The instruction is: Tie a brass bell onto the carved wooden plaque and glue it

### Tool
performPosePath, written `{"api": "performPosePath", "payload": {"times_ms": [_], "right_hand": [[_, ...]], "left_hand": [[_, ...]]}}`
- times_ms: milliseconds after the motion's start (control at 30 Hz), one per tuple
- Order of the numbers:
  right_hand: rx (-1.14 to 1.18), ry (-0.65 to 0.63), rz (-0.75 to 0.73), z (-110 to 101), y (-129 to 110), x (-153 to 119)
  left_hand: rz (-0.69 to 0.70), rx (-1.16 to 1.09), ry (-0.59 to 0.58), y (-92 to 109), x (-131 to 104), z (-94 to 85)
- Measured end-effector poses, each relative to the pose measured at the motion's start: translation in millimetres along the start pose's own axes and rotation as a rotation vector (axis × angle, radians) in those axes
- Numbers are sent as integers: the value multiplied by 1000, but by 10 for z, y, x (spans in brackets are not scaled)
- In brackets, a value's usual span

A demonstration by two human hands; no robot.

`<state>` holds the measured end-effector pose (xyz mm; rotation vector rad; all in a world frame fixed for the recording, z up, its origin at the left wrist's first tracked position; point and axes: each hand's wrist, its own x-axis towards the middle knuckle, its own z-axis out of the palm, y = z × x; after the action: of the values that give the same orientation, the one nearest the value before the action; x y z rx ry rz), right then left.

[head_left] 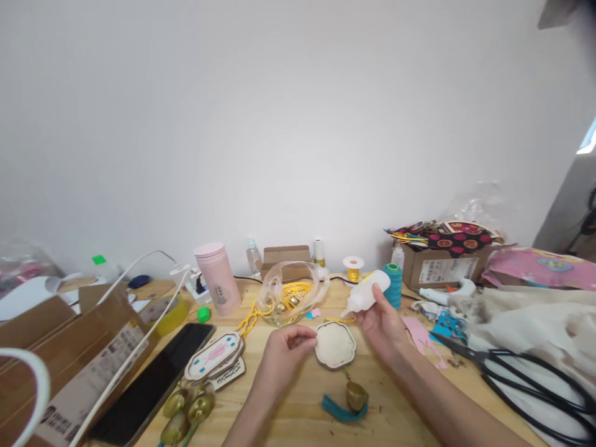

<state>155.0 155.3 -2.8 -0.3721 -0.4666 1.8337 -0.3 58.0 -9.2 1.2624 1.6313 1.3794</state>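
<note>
My right hand (384,323) grips a white squeeze bottle (367,290), tilted so its tapered nozzle points down and left. Just below the nozzle is a cream, scalloped plaque (335,345) with a wooden rim. The closed fingers of my left hand (289,351) pinch the plaque's left edge. A brass bell (356,396) with a teal tassel (342,410) hangs off the plaque's lower edge and lies on the wood. Left of my left hand rest a decorated oval plaque (215,355), stacked on other pieces, and several brass bells (200,403).
Along the back stand a pink tumbler (218,279), a plastic bag of yellow cord (298,292) and a teal thread spool (393,287). Large black scissors (507,366) lie at right. A phone (158,379) and an open cardboard box (97,360) occupy the left.
</note>
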Motion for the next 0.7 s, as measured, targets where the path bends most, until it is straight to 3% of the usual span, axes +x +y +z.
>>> {"api": "performPosePath", "payload": {"times_ms": [167,367,700], "right_hand": [[12,-13,13,-51,63,28],[-14,1,33,-86,96,49],[-19,36,21,-83,77,49]], "left_hand": [[134,310,-49,-104,28,35],[226,535,-109,-88,-7,36],[321,655,-126,-64,-30,47]]}}
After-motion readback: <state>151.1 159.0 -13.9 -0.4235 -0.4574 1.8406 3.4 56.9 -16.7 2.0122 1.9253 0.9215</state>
